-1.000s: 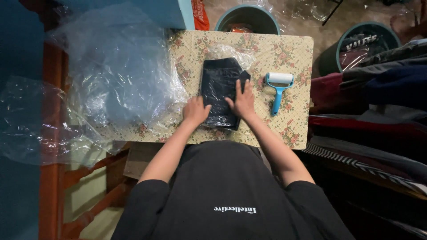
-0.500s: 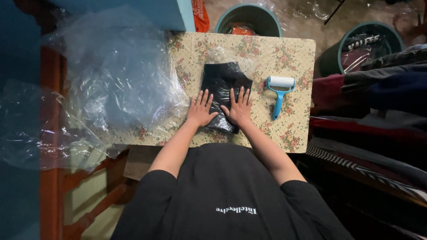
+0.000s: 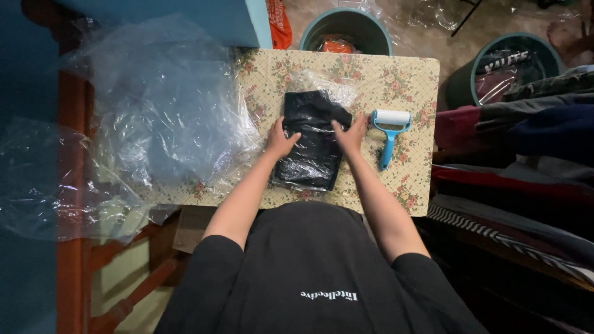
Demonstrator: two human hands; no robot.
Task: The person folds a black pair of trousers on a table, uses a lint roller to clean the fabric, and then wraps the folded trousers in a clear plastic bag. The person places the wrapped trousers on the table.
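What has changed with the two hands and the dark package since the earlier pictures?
Both hands moved apart: the left hand now rests on the bagged dark garment's left edge, the right hand on its right edge. The garment and the lint roller stayed in place.

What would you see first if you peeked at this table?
Two hands, the left hand and right hand, press on a dark folded cloth in a clear bag in the middle of the flowery table. A blue lint roller lies just right of it, and a big heap of clear plastic covers the left side.
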